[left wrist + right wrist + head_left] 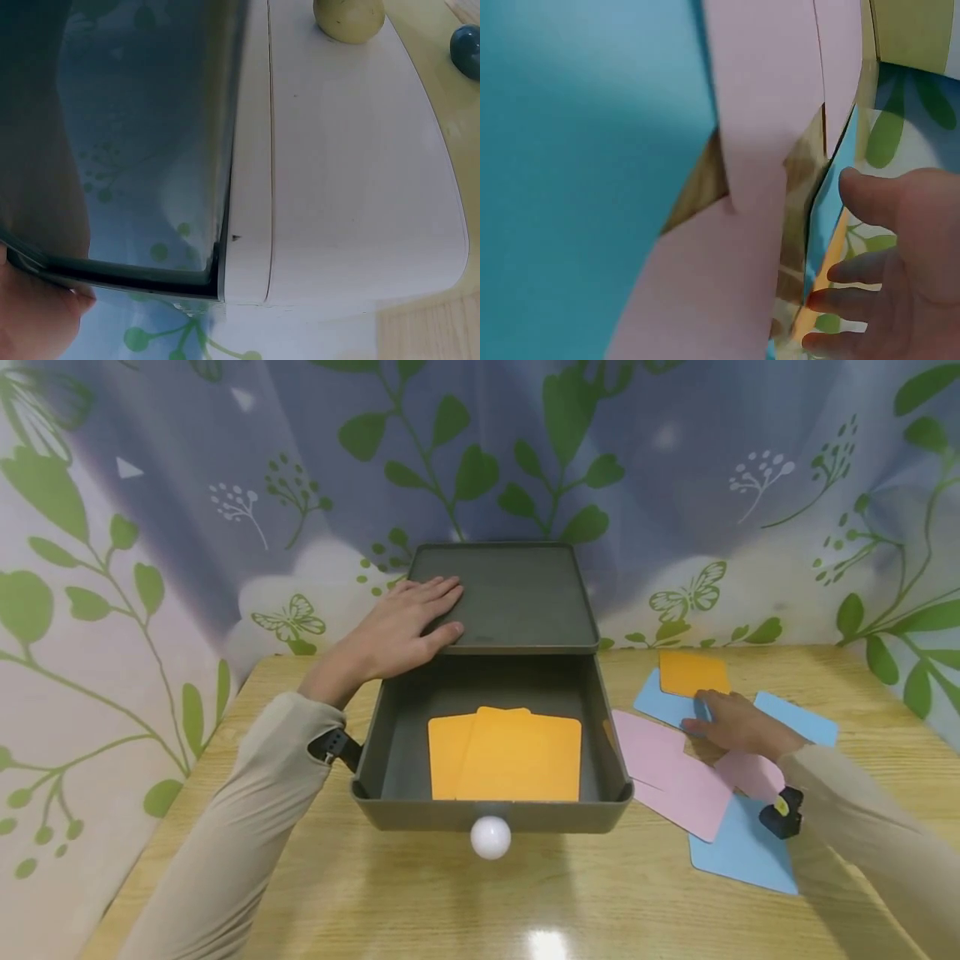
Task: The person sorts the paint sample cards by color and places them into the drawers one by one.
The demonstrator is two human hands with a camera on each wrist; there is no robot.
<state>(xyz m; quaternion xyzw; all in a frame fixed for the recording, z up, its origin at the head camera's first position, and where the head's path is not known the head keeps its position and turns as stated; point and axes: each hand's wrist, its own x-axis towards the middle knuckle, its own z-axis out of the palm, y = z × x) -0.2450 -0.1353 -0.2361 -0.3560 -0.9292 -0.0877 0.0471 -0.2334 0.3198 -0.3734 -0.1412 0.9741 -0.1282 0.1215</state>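
My left hand [405, 628] rests flat on the left side of the dark grey box top [517, 593], fingers straight. Below that top, a grey drawer [420, 816] is pulled out, with a white round knob [491, 837] on its front. Several orange cards [525, 760] lie overlapping inside it. On the right, my right hand [742, 724] reaches over loose cards, its fingertips right at the near edge of an orange card [693, 673]. That card overlaps a blue card [654, 697]. In the right wrist view the fingers [847, 302] are spread and extended, with no card gripped.
Pink cards [686, 781] lie between the drawer and my right wrist, overlapping a blue card [742, 852]. Another blue card [798, 718] lies beyond my right hand. A leaf-patterned curtain [465, 460] hangs behind the wooden table [337, 877].
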